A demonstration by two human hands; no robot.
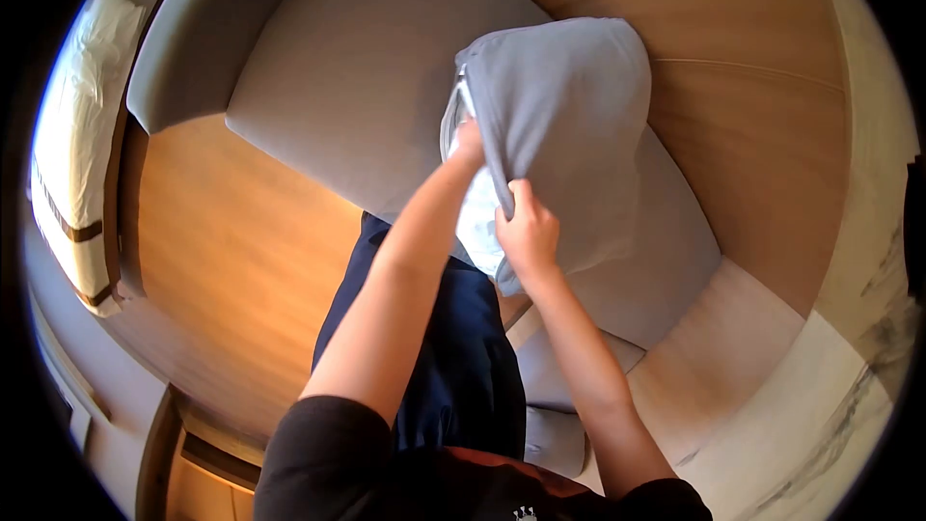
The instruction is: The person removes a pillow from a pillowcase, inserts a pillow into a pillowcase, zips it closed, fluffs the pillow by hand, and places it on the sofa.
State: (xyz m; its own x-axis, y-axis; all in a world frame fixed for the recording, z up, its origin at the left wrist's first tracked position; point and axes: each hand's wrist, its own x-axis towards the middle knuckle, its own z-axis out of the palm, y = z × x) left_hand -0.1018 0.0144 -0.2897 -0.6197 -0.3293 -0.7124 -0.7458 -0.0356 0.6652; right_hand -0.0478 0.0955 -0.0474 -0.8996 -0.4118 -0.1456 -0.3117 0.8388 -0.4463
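Note:
A grey fabric cover [569,116] lies over the grey seat, with a long opening along its left side. White filling [479,222] shows inside that opening. My left hand [468,143] reaches into the gap near the top, and its fingers are hidden by the cover. Lower down, my right hand [529,230] is closed round the edge of the opening and holds the fabric.
The grey seat cushion [338,68] extends beneath the cover, with a grey backrest [207,29] at upper left. Wooden floor [231,241] shows at left. Something wrapped in clear plastic [92,106] stands at far left, and marble-patterned tiles [820,425] lie at lower right.

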